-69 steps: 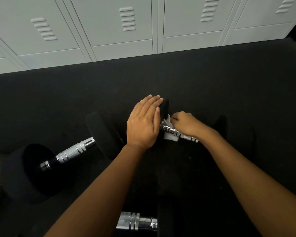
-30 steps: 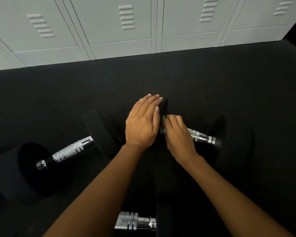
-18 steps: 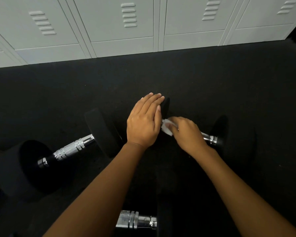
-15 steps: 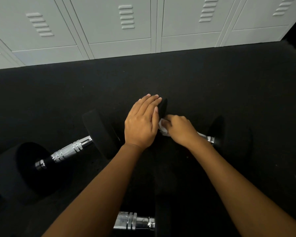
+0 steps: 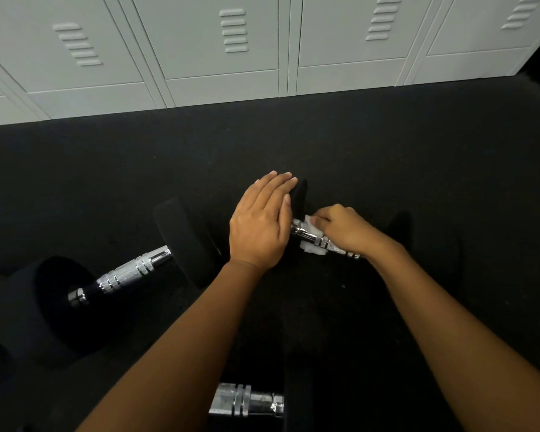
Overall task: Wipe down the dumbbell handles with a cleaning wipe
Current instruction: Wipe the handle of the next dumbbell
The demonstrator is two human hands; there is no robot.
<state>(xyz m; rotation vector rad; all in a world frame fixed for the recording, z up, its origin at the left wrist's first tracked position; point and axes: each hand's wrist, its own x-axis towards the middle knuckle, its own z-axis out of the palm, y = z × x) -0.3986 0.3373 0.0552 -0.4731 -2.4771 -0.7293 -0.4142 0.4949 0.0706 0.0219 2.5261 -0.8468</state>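
Chrome handle (image 5: pixel 306 234), ringed and knurled, belongs to the middle dumbbell (image 5: pixel 300 194). The dumbbell lies on the floor (image 5: pixel 371 145) at scene centre, and its bar runs left to right, with the right end slightly nearer.

White wipe (image 5: pixel 313 251) is wrapped over the handle near its left end. One fold shows on the far side of the bar by the fingertips, and another hangs below the bar on the near side.

Right hand (image 5: pixel 345 230) is on the handle with its fingers curled over the bar, grasping the wipe against it. The right stretch of the handle is hidden under the hand and wrist.

Left hand (image 5: pixel 261 227) lies flat and palm down, with straight fingers close together. It rests on the dumbbell's black left head and grips nothing.

The right head is a dark shape against the dark floor, and its edges are hard to make out.

A second dumbbell (image 5: pixel 134 269) lies to the left, its bare chrome bar angled between two black heads. Its far head sits just beside the left hand.

A third bar (image 5: pixel 247 400) shows at the near edge, only partly in view between the forearms.

The floor is black and matte, and looks like rubber.

Pale grey lockers (image 5: pixel 219 67) with louvred vents run along the far side.
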